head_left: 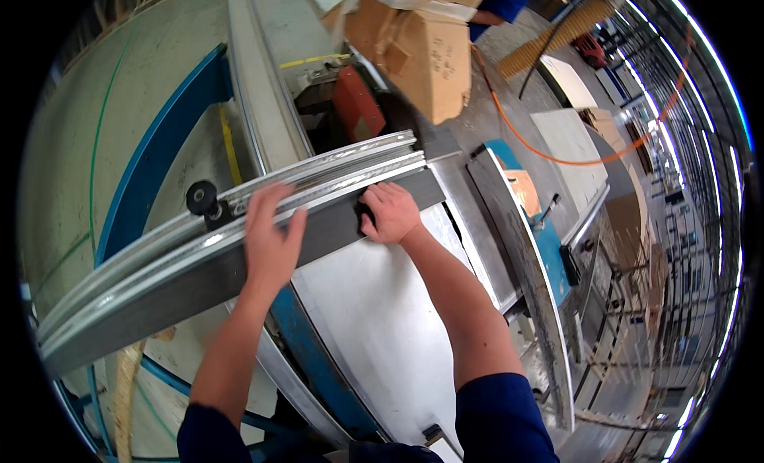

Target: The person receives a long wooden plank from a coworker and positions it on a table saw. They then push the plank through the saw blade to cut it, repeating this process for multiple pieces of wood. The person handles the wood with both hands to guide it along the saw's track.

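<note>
A long grey rail fence with bright metal tracks lies across a metal sliding table. My left hand rests on or just over the rail's tracks, fingers and thumb apart, slightly blurred. To its right, my right hand is curled round a black knob on the fence's face, mostly hidden by my fingers. A second black knob stands on a bracket at the rail's far side, left of my left hand.
A blue curved arm runs on the left. Ahead are a red housing, cardboard and a person in blue. At right are an orange hose, another fence and a teal panel.
</note>
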`<state>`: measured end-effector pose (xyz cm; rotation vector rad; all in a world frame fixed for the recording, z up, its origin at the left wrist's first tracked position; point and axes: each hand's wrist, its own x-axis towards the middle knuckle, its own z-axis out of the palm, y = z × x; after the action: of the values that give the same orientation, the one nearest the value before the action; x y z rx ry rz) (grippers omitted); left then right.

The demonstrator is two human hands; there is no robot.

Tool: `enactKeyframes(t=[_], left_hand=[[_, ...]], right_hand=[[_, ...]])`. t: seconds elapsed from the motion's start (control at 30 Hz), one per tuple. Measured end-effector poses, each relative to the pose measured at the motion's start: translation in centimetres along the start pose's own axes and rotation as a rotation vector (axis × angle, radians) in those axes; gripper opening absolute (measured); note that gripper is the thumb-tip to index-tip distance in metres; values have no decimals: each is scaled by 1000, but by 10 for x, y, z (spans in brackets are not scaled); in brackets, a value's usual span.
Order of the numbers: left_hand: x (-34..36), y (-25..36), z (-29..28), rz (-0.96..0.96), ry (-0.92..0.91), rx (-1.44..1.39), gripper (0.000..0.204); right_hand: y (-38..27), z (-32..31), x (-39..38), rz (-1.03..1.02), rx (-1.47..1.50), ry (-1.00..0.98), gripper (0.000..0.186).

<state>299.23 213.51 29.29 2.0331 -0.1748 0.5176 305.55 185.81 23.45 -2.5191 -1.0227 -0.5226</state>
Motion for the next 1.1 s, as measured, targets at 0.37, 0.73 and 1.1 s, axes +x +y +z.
enactKeyframes(t=[0.37,0.73,1.1], left_hand=[[-183,-104,-204,-1054,853,-1011,46],[-187,-171,-205,-1158,936,-1133,62],[-169,-118,-139,-1388,674,-1069,49]], right_hand=[[-15,-12,-42,30,-20,-3,22],[-91,21,-22,46,81,131,24],[-61,15,-40,75,80,135,16]])
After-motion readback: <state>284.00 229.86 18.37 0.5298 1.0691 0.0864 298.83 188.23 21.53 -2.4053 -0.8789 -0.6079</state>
